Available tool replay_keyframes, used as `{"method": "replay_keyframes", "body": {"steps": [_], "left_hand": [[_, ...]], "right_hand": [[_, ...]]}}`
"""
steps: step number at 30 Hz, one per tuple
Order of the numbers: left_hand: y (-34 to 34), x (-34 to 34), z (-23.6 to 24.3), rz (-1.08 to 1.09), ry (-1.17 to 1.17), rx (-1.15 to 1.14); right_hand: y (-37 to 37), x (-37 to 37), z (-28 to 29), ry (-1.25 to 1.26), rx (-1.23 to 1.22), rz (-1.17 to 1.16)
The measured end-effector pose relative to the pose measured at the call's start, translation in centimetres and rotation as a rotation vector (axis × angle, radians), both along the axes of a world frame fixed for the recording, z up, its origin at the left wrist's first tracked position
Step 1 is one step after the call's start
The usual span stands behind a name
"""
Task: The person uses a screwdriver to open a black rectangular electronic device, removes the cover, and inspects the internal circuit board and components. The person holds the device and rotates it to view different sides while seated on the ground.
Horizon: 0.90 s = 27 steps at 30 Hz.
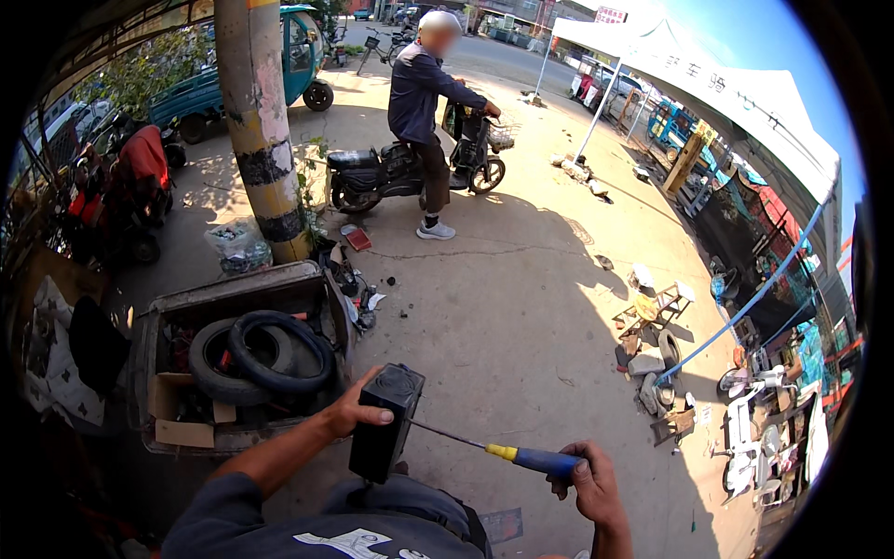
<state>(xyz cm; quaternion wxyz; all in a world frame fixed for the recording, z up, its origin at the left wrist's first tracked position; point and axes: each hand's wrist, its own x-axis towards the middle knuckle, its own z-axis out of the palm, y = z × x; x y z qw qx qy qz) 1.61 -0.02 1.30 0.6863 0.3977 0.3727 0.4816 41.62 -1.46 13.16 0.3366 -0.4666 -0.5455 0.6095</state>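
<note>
My left hand (361, 405) grips a black rectangular box (382, 438) held upright just above my legs, thumb across its upper part. My right hand (587, 489) holds the blue and yellow handle of a long screwdriver (535, 459) from the right. The metal shaft runs up and left to the right side of the box, near its upper half; whether the tip sits in anything is too small to tell.
A metal bin (149, 345) holding tyres and cardboard stands left, near a striped pole (256, 140). Ahead, a person (414, 102) straddles a black scooter (358, 177). Right are a white canopy (764, 102), a wooden stool (666, 303) and parked two-wheelers (745, 429).
</note>
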Motion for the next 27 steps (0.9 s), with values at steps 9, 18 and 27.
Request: {"method": "replay_keyframes", "body": {"steps": [9,18,27], "left_hand": [[0.0,0.3,0.2,-0.021,0.015,0.034],[-0.5,0.5,0.5,-0.016,0.025,0.031],[-0.5,0.6,0.6,-0.026,0.009,0.038]], "right_hand": [[0.5,-0.5,-1.9,-0.051,0.599,-0.032],[-0.9,0.3,-0.3,-0.130,0.127,-0.078],[-1.2,-1.0,-0.5,0.028,0.361,-0.108]]}}
